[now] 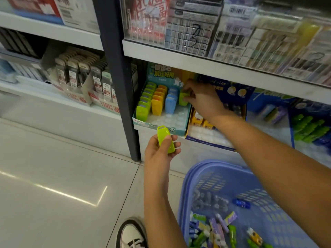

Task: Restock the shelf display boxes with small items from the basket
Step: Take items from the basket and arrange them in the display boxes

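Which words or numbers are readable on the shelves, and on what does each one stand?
"3": handwritten on the clear shelf front.
"Lisa": on the blue display card.
"解压好用": on the teal display box, back panel.
"100": in red on the lead refill packs, seemingly.
All other print is too small or blurred to read.

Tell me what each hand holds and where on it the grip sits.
Left hand holds a loose green case around its middle, thumb across the front. Right hand pinches a second green case near its top, in the display box.
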Available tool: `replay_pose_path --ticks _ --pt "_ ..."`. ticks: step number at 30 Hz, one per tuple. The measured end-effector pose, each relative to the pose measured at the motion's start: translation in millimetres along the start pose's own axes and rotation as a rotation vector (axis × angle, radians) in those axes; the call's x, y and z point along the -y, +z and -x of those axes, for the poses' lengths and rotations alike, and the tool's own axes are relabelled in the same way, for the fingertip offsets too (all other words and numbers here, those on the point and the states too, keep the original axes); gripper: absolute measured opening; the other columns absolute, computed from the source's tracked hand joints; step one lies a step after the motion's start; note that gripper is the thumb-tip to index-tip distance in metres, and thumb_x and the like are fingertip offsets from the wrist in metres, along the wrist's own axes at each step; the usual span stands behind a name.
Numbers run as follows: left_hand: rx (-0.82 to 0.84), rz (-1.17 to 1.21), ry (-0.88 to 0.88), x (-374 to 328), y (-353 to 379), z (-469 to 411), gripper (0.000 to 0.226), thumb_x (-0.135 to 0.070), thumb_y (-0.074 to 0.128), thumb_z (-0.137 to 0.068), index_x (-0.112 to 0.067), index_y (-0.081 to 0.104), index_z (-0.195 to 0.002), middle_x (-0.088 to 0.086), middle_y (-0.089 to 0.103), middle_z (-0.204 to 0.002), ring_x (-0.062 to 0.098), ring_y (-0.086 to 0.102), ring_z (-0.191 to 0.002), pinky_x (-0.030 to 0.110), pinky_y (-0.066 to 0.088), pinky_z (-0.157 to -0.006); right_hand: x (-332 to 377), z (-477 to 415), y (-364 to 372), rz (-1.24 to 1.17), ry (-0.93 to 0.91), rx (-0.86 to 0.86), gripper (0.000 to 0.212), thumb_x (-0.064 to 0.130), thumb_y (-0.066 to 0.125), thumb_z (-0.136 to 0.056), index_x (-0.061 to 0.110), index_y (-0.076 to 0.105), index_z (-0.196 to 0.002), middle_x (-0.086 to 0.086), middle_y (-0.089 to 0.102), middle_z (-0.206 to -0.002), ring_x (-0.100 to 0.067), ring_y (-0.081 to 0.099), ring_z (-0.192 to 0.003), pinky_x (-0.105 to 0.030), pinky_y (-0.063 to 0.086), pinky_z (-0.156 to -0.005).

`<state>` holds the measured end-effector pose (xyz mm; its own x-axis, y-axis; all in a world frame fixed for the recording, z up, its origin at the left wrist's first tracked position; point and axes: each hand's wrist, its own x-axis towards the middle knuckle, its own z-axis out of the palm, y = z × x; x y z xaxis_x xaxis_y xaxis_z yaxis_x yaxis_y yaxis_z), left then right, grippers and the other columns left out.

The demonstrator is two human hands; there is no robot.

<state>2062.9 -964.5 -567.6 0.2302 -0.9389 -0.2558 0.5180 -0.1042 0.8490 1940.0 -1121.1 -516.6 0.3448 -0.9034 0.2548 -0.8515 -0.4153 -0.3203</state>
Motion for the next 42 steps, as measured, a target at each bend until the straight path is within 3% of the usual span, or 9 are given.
replay_pose_path --ticks 9,12,19,23,26,29,34,38,42 --pt "0.003 -0.006 -0.027 4 3 -1 0.014 -0.011 0.051 -0.096 -0.012 0.063 -0.102 0.0 0.072 -0.088 0.012 0.069 -0.077 0.02 0.054 -0.064 -6 -11 1 -0.068 0.05 0.061 0.024 0.008 0.061 -0.087 0.001 0.057 -0.11 -0.018 0.061 -0.107 -0.024 0.057 -0.091 -0.018 0.043 -0.074" --pt "0.001 0.003 -0.018 5 5 -1 0.011 -0.011 0.053 -0.096 -0.013 0.063 -0.099 -0.006 0.072 -0.081 0.014 0.071 -0.081 0.019 0.055 -0.066 -7 -14 2 -0.052 0.071 0.071 0.026 0.009 0.064 -0.085 0.003 0.059 -0.11 -0.017 0.062 -0.108 -0.029 0.058 -0.099 -0.029 0.045 -0.081" --pt "-0.025 0.044 -0.004 2 4 -3 0.015 -0.017 0.057 -0.094 -0.022 0.069 -0.087 -0.008 0.071 -0.077 0.013 0.071 -0.083 0.02 0.056 -0.07 -12 -4 8 -0.055 0.187 0.056 0.028 0.01 0.041 -0.094 -0.003 0.06 -0.109 -0.022 0.058 -0.113 -0.034 0.054 -0.105 -0.029 0.041 -0.084" --pt "-0.067 -0.013 0.007 2 5 -5 0.012 -0.016 0.063 -0.088 -0.022 0.071 -0.082 -0.007 0.07 -0.079 0.005 0.065 -0.075 0.015 0.053 -0.067 -4 -3 13 0.033 0.146 0.09 0.02 0.015 0.039 -0.098 0.021 0.054 -0.087 -0.016 0.047 -0.1 -0.027 0.047 -0.093 -0.026 0.029 -0.075" --pt "-0.095 0.004 0.002 0 8 -7 0.008 -0.012 0.062 -0.089 -0.016 0.07 -0.088 -0.004 0.07 -0.079 0.008 0.065 -0.075 0.015 0.053 -0.065 0 -6 12 0.032 0.148 0.096 0.022 0.013 0.039 -0.098 0.009 0.053 -0.114 -0.02 0.048 -0.122 -0.031 0.048 -0.111 -0.027 0.032 -0.084" --pt "-0.093 0.04 0.001 -3 12 -8 0.005 -0.009 0.062 -0.089 -0.011 0.066 -0.088 0.006 0.065 -0.086 0.015 0.065 -0.082 0.02 0.055 -0.07 1 -7 6 0.072 0.177 0.107 0.027 0.003 0.041 -0.094 -0.002 0.055 -0.117 -0.023 0.051 -0.124 -0.036 0.048 -0.116 -0.035 0.038 -0.09" --pt "-0.092 0.09 0.027 -9 17 -13 0.018 -0.008 0.065 -0.086 -0.004 0.065 -0.104 0.007 0.068 -0.092 0.018 0.068 -0.091 0.022 0.057 -0.078 14 6 -12 0.071 0.17 0.242 0.048 0.025 0.04 -0.1 0.017 0.031 -0.146 -0.013 0.027 -0.151 -0.029 0.027 -0.138 -0.03 0.027 -0.109" --pt "-0.12 0.182 0.076 -11 22 -18 0.015 -0.006 0.064 -0.087 -0.007 0.064 -0.102 0.0 0.073 -0.086 0.012 0.07 -0.086 0.018 0.056 -0.073 26 57 -14 -0.524 0.253 0.079 0.036 0.035 0.053 -0.093 0.022 0.053 -0.127 -0.007 0.061 -0.117 -0.019 0.063 -0.099 -0.035 0.053 -0.085" --pt "-0.103 0.147 0.108 -13 29 -22 0.023 -0.007 0.062 -0.089 0.0 0.061 -0.111 0.008 0.071 -0.095 0.018 0.069 -0.091 0.022 0.057 -0.078 33 84 -14 -1.058 0.327 0.16 0.016 0.01 0.066 -0.085 0.021 0.062 -0.097 -0.002 0.068 -0.086 -0.009 0.068 -0.068 -0.019 0.056 -0.064"
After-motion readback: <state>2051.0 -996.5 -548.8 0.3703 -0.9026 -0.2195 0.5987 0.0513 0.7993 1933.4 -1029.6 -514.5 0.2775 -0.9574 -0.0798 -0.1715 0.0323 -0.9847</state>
